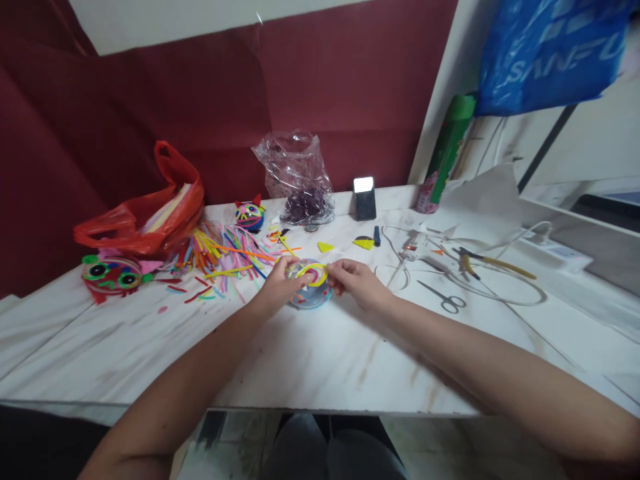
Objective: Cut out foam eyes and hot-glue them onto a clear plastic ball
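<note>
Left hand and right hand both pinch a yellow foam strip over the round blue craft piece on the marble table

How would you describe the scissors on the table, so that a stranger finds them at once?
Start from the white marble table and find the person's right hand, which pinches a yellow strip. Just to the right of that hand the scissors lie flat on the tabletop. They are small and all grey metal, unlike the yellow-handled tool behind them.
</note>
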`<state>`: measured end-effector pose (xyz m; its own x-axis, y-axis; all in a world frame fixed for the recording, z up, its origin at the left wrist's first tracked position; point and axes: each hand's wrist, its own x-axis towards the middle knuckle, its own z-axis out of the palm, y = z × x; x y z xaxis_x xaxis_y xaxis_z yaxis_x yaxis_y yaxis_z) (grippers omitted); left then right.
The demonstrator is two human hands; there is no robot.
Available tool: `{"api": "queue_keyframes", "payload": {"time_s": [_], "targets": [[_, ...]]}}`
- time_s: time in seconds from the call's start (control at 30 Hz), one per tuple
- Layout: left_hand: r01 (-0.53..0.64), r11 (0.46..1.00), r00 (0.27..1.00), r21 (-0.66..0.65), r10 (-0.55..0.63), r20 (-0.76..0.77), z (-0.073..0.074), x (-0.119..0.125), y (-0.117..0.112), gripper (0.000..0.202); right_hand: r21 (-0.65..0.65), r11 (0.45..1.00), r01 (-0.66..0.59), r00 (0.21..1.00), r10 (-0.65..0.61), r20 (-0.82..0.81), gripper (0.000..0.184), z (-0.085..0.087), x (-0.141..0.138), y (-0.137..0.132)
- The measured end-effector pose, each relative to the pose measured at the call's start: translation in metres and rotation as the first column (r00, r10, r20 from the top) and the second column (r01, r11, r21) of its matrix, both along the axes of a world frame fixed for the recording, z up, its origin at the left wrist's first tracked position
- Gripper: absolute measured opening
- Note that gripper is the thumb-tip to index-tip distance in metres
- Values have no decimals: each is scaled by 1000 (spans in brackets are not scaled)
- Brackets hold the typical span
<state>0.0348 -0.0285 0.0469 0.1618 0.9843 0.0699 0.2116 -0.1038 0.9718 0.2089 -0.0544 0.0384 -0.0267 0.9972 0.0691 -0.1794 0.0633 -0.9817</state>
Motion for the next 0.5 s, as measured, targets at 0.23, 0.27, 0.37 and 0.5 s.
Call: {"api": "queue_keyframes", "payload": {"time_s": [0.23, 0.27, 0.37, 0.5], "targets": [[16, 1000, 999, 7, -15, -50, -4, -3, 2, 52, 14, 1000, 15, 997, -14, -76, 43, -10, -7, 7], [16, 1000, 998, -1, -16, -62, -5, -3, 2, 55, 12, 1000, 14, 995, -13, -95, 42, -11, -6, 6], [28, 999, 995, -26, -30, -97, -7, -6, 3, 67, -22, 1000, 15, 992, -18, -121, 40, -15, -6, 2], [25, 1000, 997, 18, -23, -74, -14, -8, 3, 79, -80, 996, 27, 990, -38, -135, 41, -16, -7, -9]]}}
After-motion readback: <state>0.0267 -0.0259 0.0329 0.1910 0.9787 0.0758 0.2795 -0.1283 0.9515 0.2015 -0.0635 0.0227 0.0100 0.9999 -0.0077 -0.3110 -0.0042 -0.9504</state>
